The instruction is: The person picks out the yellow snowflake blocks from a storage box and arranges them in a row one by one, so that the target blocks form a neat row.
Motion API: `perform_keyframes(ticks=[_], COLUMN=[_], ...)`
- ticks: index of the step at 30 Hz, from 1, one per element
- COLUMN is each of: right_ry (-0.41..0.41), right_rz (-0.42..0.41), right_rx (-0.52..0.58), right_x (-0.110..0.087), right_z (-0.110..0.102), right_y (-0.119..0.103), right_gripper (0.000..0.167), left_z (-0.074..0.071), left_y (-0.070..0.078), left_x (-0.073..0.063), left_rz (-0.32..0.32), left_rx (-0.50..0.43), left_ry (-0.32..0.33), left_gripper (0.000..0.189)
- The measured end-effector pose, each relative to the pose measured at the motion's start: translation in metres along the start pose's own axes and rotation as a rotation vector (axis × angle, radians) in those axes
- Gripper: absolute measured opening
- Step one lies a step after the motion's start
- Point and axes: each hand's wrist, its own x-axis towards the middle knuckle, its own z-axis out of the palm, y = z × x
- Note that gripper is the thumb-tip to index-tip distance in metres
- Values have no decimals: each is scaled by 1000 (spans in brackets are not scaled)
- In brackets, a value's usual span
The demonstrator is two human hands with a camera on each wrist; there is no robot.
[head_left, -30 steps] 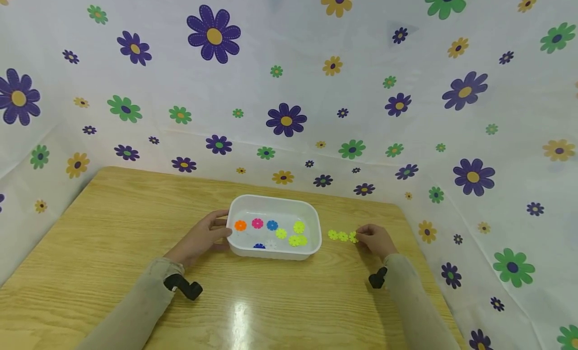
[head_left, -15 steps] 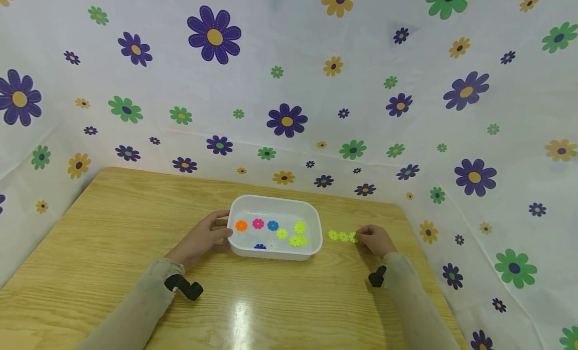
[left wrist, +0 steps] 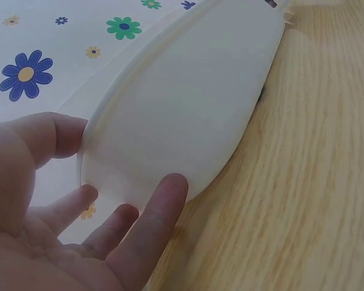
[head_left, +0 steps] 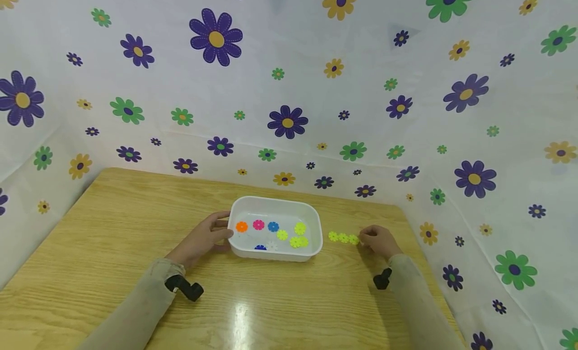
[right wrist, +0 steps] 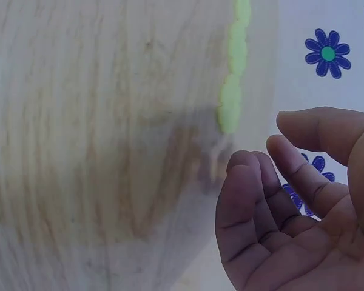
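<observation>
My left hand holds the left end of a white plastic basin. In the left wrist view its thumb is at the rim and several fingertips touch the outer wall. Three yellow-green flower-shaped discs form a row on the table, right of the basin. Just past the row's right end is my right hand, fingers loosely bent. The right wrist view shows a gap between those fingers and the nearest yellow disc; nothing is held.
Inside the basin lie an orange disc, a pink disc, a blue disc and several yellow discs. A white disc and a dark blue one sit near its front wall. Flower-print sheeting borders the wooden table.
My right hand has let go of the row's right end and drawn slightly to the right. That end disc now shows fully. My left hand and the basin stay in place.
</observation>
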Motion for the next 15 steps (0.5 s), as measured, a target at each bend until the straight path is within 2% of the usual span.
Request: perform_keyframes(ticks=[8,15], right_ry=[36,-22], right_rz=[-54,-109], right_rx=[-6,38], right_x=[-4,-11], right_z=[-7,2], right_y=[-14,-47], right_gripper=[32,42], left_z=[0,1], left_y=[0,0], left_x=[0,0], left_rz=[2,-6], left_rx=[5,4], left_ry=[6,9], left_gripper=[65,65])
